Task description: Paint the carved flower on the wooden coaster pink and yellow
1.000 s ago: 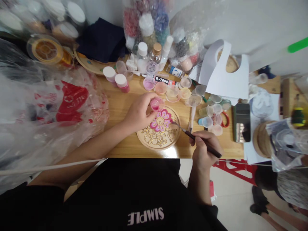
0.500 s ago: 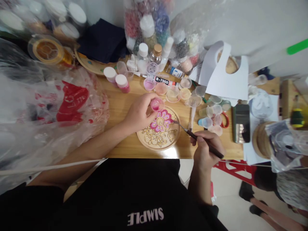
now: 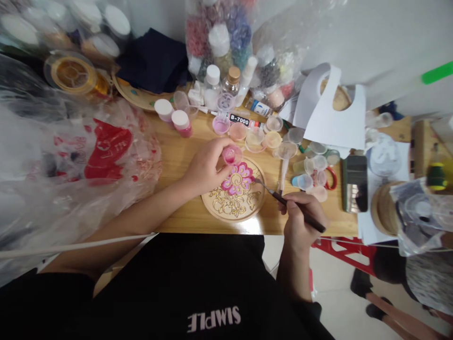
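**Right hand slightly nearer the disc than half a second ago; left hand and cup almost unmoved**

Near the front edge of a wooden table (image 3: 187, 217) lies a round wooden disc (image 3: 231, 200), flat, patterned with gold lines. The flower (image 3: 236, 179) on its far half is coloured in pinks; the scrollwork (image 3: 226, 208) toward the table's front edge is uncoloured between the gold.

The left hand (image 3: 207, 167), reaching in from the left, pinches a small pink cup (image 3: 231, 155) between thumb and fingers at the disc's far rim; whether cup and disc touch cannot be told. The right hand (image 3: 300, 219), at the front edge, grips a dark-handled tool (image 3: 274, 194) between thumb and fingers, its metal tip at the outer edge of the flower's right petal. Contact there is too fine to see.

As a judgement, working pink along that petal calls for small strokes: tip low, inside the gold line, moved by fingers rather than arm. Resting the right forearm on the table's front edge would steady it. The cup is best kept close but level, since a drip could land on coloured petals. A pale stick (image 3: 283, 172) lies just right of the disc, so the handle is best kept low toward the front edge, clear of it.
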Action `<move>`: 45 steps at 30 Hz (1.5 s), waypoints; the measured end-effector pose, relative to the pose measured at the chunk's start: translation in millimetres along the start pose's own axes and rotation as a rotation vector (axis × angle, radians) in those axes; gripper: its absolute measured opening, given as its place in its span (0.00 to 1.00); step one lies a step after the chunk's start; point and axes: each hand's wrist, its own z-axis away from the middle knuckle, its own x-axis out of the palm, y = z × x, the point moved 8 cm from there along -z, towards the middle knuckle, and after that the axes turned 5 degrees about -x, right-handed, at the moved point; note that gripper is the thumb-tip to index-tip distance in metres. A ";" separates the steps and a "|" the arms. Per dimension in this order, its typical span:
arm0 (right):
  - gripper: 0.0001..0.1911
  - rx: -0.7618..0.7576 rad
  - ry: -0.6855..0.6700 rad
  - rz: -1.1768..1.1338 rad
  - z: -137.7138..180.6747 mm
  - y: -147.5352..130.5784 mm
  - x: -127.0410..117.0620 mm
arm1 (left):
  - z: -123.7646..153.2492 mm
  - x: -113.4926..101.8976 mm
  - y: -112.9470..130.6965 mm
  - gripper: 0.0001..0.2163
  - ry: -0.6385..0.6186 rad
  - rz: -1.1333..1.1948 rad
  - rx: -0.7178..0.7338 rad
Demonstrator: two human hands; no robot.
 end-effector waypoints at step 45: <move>0.05 0.021 0.050 -0.019 -4.1 -0.3 1.9 | 2.4 3.9 -4.1 0.21 -0.034 0.050 -0.051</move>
